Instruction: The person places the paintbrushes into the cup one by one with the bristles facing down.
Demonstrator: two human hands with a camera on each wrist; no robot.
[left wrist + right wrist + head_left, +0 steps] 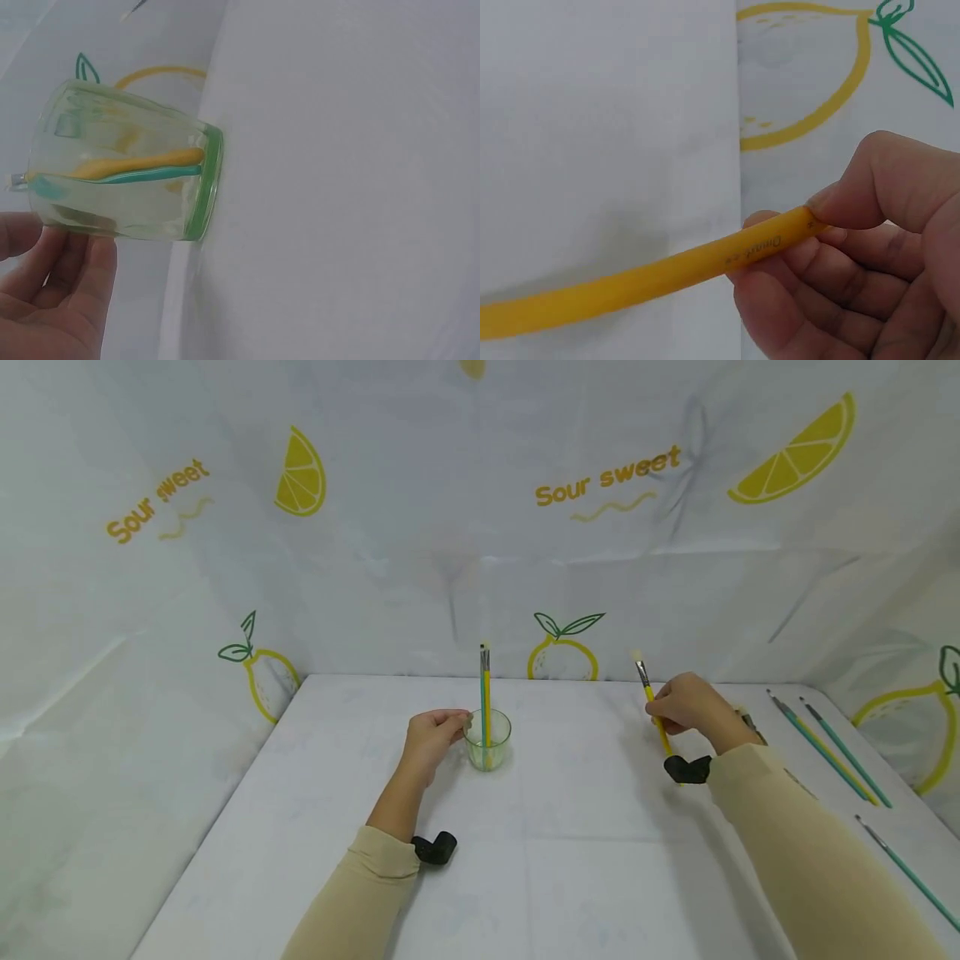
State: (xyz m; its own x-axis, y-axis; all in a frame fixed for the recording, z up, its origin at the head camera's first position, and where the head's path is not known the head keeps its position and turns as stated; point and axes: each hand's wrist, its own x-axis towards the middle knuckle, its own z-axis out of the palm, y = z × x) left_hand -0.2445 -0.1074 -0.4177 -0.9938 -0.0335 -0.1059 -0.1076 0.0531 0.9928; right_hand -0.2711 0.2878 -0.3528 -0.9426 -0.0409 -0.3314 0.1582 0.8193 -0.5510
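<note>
My left hand [432, 739] pinches the rim of a greenish clear glass [501, 745] standing upright on the table. Inside the glass lean a teal paintbrush [483, 689] and a yellow paintbrush [488, 697], bristles up. In the left wrist view, the thumb [19, 234] is at the rim of the glass [142, 206]. Off to the right, my right hand [690, 706] grips another yellow paintbrush [649, 693] above the table, tilted with pale bristles up. The right wrist view shows its yellow handle [630, 289] between thumb and fingers.
On the right of the white table [570, 877] lie several paintbrushes: teal and yellow ones side by side [825, 752], a teal one [851, 752] and another teal one [911, 870]. Bristles [744, 717] show partly behind my right wrist. A lemon-printed sheet [420, 527] hangs behind.
</note>
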